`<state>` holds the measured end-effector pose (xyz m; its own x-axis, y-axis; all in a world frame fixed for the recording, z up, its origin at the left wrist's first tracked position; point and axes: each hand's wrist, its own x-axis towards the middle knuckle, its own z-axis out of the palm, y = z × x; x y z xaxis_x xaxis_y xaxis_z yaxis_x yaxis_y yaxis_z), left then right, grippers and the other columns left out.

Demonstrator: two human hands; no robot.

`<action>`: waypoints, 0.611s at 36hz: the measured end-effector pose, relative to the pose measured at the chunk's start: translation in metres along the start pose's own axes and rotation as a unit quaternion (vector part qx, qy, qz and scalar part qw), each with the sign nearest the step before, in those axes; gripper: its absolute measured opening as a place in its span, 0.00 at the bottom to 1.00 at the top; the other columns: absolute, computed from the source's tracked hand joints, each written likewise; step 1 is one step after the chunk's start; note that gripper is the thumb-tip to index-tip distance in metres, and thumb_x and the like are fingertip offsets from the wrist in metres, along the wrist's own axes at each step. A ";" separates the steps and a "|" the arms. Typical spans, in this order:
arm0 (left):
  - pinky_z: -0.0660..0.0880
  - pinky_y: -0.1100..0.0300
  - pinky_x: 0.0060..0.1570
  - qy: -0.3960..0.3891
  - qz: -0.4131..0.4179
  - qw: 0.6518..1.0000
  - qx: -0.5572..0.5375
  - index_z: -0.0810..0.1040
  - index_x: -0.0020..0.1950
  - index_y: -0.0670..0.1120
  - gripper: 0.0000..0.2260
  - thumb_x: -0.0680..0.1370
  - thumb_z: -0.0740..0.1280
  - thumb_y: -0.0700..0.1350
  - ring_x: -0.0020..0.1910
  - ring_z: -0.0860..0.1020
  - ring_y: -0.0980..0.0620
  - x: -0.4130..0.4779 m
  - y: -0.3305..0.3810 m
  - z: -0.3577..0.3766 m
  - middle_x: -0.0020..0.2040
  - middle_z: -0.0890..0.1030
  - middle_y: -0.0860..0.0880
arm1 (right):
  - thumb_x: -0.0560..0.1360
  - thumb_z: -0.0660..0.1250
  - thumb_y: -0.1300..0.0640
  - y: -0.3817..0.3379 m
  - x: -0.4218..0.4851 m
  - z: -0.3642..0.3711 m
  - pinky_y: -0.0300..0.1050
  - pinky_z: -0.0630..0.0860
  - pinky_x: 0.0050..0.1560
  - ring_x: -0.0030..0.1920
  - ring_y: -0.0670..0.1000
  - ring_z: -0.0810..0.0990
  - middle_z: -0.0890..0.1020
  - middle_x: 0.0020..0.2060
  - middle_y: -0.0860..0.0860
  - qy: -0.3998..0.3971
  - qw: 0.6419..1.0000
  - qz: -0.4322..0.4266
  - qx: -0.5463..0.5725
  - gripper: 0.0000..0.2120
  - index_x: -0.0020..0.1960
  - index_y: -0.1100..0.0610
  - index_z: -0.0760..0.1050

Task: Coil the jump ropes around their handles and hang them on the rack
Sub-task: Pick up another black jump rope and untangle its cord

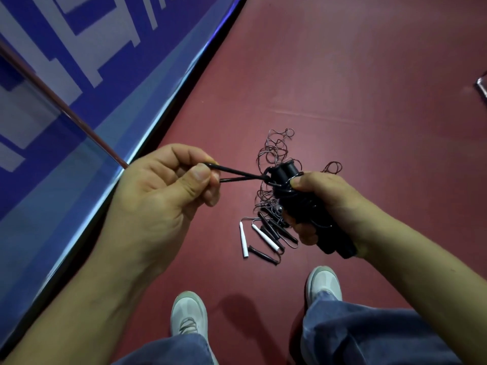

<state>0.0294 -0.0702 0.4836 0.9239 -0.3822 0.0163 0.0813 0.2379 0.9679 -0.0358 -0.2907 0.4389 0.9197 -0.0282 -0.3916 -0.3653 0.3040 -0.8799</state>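
Observation:
My right hand (326, 206) grips a pair of black jump-rope handles (283, 171) held side by side, with black cord wound around them. My left hand (168, 188) pinches a loop of that cord (234, 173) between thumb and fingers and holds it taut to the left of the handles. On the red floor below lies a tangled heap of thin ropes (276, 146) with several black handles (271, 229) and two white handles (264, 237). The rack does not show.
A blue and white barrier (79, 88) with a black base runs diagonally along the left. A dark red pole (66, 109) leans across it. My two grey shoes (188, 313) and jeans stand near the heap. A dark object (482, 86) lies at the right edge.

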 end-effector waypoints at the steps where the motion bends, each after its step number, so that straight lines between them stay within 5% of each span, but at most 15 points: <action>1: 0.76 0.62 0.36 0.005 -0.002 1.000 0.009 0.77 0.47 0.37 0.06 0.72 0.66 0.37 0.31 0.75 0.51 0.001 -0.001 -0.001 0.33 0.79 0.46 | 0.74 0.65 0.54 0.001 0.000 0.001 0.42 0.68 0.26 0.26 0.55 0.71 0.75 0.33 0.65 0.002 1.000 -0.017 -0.019 0.11 0.48 0.63 0.74; 5: 0.76 0.61 0.36 0.025 0.025 0.989 0.140 0.81 0.46 0.42 0.05 0.77 0.68 0.33 0.32 0.75 0.50 0.009 -0.006 -0.005 0.35 0.83 0.46 | 0.80 0.66 0.60 0.015 -0.006 0.006 0.44 0.73 0.28 0.27 0.54 0.77 0.82 0.33 0.58 -0.026 0.992 -0.024 -0.118 0.02 0.51 0.58 0.76; 10: 0.78 0.65 0.44 0.045 0.096 0.951 0.290 0.82 0.48 0.48 0.07 0.80 0.68 0.36 0.39 0.81 0.58 0.015 -0.004 -0.001 0.40 0.84 0.50 | 0.83 0.64 0.61 0.024 -0.008 0.025 0.49 0.79 0.36 0.34 0.56 0.81 0.84 0.38 0.56 -0.084 0.988 -0.013 -0.126 0.06 0.59 0.57 0.74; 22: 0.79 0.59 0.39 0.133 0.104 0.965 0.201 0.81 0.45 0.45 0.09 0.81 0.65 0.34 0.33 0.79 0.54 0.021 0.007 -0.006 0.32 0.81 0.52 | 0.83 0.63 0.59 0.037 -0.001 0.054 0.48 0.73 0.31 0.32 0.55 0.76 0.78 0.34 0.57 -0.116 0.987 -0.017 -0.107 0.04 0.56 0.58 0.74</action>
<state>0.0514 -0.0714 0.4893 0.9721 -0.1081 0.2080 -0.2190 -0.1020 0.9704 -0.0421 -0.2277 0.4211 0.9314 0.1918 -0.3094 -0.3319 0.0981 -0.9382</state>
